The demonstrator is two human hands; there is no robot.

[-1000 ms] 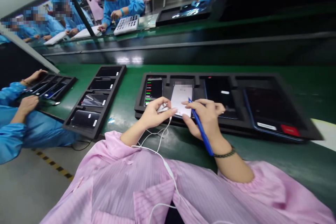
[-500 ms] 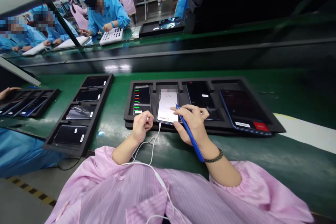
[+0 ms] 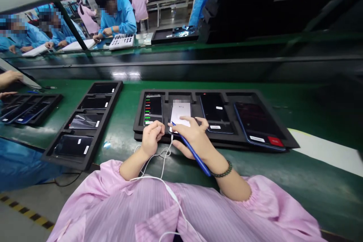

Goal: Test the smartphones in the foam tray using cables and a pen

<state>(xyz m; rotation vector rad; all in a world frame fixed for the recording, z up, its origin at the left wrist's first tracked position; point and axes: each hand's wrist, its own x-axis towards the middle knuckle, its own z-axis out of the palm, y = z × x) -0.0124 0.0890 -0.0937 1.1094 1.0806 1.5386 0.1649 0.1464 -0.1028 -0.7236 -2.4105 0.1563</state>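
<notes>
Fingers of the right hand (image 3: 199,138) clasp a blue pen (image 3: 195,155); beneath their tips lies the white-screened phone (image 3: 176,113), just right of the left hand (image 3: 151,140), its fingers curled together.

Green workbench (image 3: 116,132), grey floor (image 3: 17,228), yellow-black tape (image 3: 27,212).
</notes>
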